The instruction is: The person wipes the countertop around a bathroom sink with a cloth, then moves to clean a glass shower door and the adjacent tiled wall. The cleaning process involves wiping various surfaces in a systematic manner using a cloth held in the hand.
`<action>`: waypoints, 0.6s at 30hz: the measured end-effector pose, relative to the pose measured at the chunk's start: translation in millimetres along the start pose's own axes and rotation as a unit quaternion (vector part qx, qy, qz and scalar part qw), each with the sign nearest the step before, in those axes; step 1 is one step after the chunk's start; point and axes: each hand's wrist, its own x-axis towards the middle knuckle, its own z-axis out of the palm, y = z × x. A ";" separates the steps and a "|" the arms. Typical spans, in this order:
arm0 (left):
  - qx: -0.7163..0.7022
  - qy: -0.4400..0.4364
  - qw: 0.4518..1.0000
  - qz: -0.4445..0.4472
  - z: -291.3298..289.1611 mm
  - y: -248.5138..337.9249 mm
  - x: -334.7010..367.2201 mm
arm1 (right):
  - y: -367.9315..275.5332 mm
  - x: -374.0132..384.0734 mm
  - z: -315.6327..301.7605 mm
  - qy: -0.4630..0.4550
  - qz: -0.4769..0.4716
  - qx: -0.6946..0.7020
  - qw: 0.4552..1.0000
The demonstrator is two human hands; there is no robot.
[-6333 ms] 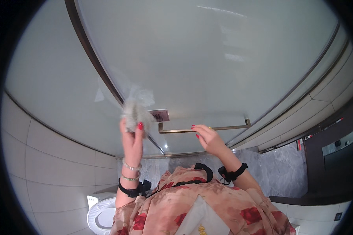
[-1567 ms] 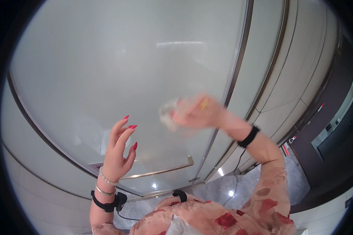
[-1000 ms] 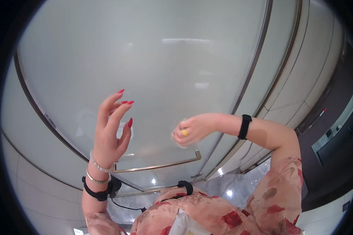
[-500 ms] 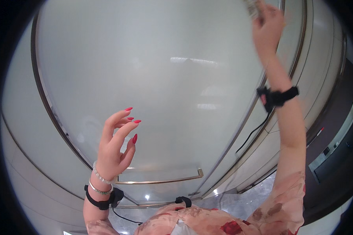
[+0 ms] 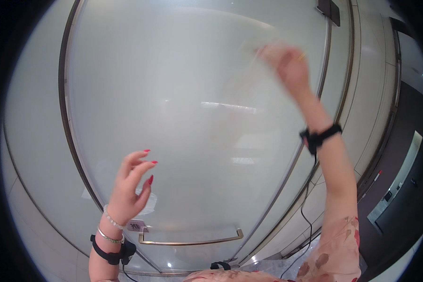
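A large frosted glass door (image 5: 183, 141) fills the middle of the view. My right hand (image 5: 289, 66) is raised in front of its upper right part, smeared by motion. Its fingers look curled round something thin and faint that I cannot make out; whether it touches the glass I cannot tell. My left hand (image 5: 134, 183) is lower left, in front of the glass, with red-nailed fingers loosely bent and apart and nothing in them. Below and right of it is a brass bar handle (image 5: 192, 243) on the door, which neither hand touches.
A small pinkish sign (image 5: 136, 225) sits by the handle's left end. A dark metal hinge (image 5: 329, 11) is at the door's top right. Pale tiled wall (image 5: 366, 84) runs along the right. A black cable (image 5: 309, 221) hangs from my right wrist strap (image 5: 320, 138).
My right hand has swept left and down across the glass from the top right edge. The view has tilted upward, and my left hand appears slightly lower, still empty.
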 end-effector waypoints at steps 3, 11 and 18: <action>-0.010 0.033 0.999 -0.008 -8.6 0.8 8.4 | 44.1 49.7 -58.5 0.277 -0.010 -0.403 0.872; 0.035 0.081 0.996 -0.005 -13.5 -23.3 -3.7 | -108.7 -13.8 110.8 -0.044 0.036 0.410 0.910; 0.077 0.054 0.995 0.032 -28.1 -6.6 1.4 | -127.5 -58.9 122.9 -0.099 -0.531 -0.112 0.834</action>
